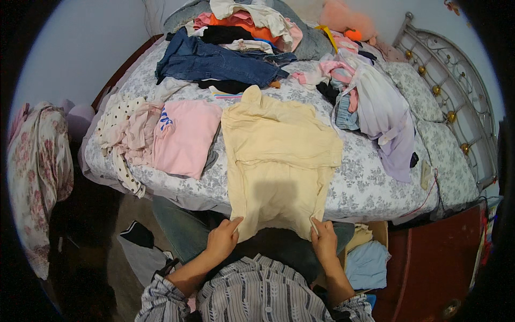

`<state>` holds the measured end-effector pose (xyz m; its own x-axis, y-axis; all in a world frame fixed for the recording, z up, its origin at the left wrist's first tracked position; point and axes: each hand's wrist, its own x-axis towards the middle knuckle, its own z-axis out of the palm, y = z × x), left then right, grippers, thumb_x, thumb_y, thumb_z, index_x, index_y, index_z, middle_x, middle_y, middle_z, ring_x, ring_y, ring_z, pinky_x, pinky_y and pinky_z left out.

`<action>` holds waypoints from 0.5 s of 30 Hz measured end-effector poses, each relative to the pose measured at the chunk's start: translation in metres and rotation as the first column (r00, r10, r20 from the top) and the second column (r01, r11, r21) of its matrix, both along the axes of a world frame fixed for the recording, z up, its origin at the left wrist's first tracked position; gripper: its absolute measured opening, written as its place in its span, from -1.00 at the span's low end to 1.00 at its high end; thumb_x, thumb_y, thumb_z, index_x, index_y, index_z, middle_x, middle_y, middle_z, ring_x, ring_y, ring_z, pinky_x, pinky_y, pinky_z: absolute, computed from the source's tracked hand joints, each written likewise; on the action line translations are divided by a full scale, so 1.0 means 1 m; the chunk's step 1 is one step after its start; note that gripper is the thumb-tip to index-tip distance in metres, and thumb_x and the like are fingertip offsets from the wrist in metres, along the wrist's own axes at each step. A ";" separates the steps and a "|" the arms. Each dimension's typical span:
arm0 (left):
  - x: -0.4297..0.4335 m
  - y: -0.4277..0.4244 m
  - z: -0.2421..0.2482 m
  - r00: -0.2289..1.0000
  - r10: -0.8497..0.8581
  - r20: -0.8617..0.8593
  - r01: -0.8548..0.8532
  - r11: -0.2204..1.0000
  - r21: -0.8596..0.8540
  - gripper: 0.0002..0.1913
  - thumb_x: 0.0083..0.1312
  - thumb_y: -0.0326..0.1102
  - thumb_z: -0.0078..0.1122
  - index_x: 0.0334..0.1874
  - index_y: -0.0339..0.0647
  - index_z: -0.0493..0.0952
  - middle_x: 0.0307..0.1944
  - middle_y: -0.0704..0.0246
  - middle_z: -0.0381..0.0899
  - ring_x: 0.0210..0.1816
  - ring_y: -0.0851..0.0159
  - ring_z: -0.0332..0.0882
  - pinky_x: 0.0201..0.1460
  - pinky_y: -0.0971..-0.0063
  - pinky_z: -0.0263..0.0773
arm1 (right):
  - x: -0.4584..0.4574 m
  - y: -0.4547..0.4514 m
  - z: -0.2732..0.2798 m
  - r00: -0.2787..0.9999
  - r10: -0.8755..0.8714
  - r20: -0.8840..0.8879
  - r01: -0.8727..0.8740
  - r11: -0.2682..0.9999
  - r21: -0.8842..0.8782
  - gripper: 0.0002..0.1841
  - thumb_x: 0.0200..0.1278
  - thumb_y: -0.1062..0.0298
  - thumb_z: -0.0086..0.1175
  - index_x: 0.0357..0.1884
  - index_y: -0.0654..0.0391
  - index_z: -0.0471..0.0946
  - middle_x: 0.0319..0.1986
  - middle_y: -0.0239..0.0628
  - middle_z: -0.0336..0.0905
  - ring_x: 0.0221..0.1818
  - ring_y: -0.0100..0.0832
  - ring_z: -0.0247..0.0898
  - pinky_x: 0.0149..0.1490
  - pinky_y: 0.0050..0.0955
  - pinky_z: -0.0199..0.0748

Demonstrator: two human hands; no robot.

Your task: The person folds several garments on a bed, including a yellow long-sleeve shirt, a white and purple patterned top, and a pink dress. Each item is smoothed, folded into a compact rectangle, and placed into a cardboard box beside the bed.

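A pale yellow shirt [281, 149] lies spread on the bed, its collar pointing away from me and its near end hanging past the mattress edge. My left hand [223, 239] pinches the near left corner of the cloth. At the near right corner, my right hand [324, 239] grips the fabric between thumb and fingers. Between both hands the near edge sags in a curve, and a dark shadow falls on the cloth. Left of the shirt sits a folded pink garment [185, 137] with blue lettering, partly over a grey piece.
Dark blue denim [221, 60] and a heap of clothes [249, 24] lie at the back. A white-and-lilac garment [378, 100] rests on the right, a dotted garment [116, 120] on the left. A box [384, 237] holding folded clothes stands below the bed beside a reddish-brown cabinet [434, 261].
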<state>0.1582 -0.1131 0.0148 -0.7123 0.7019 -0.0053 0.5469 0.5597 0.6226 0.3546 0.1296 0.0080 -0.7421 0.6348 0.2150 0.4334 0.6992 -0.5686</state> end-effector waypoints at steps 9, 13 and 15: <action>0.002 -0.033 0.098 0.977 0.189 0.100 -0.214 0.885 0.414 -0.72 0.08 -0.64 0.02 -0.23 -0.31 0.68 -0.46 0.24 0.59 -0.43 0.37 0.54 -0.43 0.51 0.36 | 0.029 -0.004 0.079 0.939 -0.174 -0.297 0.127 0.977 -0.171 -0.71 0.02 0.68 0.06 -0.22 0.17 0.68 -0.50 -0.15 0.36 -0.43 -0.33 0.37 -0.33 -0.48 0.28; 0.009 -0.043 0.106 0.870 -0.157 0.468 0.020 0.958 0.284 -0.75 0.14 -0.57 0.10 -0.17 -0.26 0.67 -0.30 0.21 0.71 -0.35 0.33 0.65 -0.25 0.55 0.49 | 0.031 -0.014 0.092 0.996 0.090 0.013 -0.076 0.897 -0.436 -0.74 0.03 0.68 0.03 -0.29 0.20 0.69 -0.45 -0.25 0.54 -0.42 -0.43 0.40 -0.31 -0.54 0.31; 0.006 -0.034 0.083 0.825 -0.106 0.555 0.023 0.988 0.156 -0.76 0.20 -0.52 0.12 -0.10 -0.27 0.64 -0.26 0.23 0.71 -0.28 0.35 0.67 -0.19 0.52 0.51 | 0.022 -0.017 0.081 0.978 0.199 0.057 -0.159 0.900 -0.405 -0.76 0.06 0.58 0.13 -0.19 0.17 0.66 -0.38 -0.12 0.57 -0.34 -0.22 0.56 -0.23 -0.37 0.48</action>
<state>0.1642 -0.1468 0.0980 -0.5686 0.7696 -0.2905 0.1121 0.4223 0.8995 0.3765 0.1127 0.0885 -0.8557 0.5071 -0.1033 0.3877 0.4959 -0.7770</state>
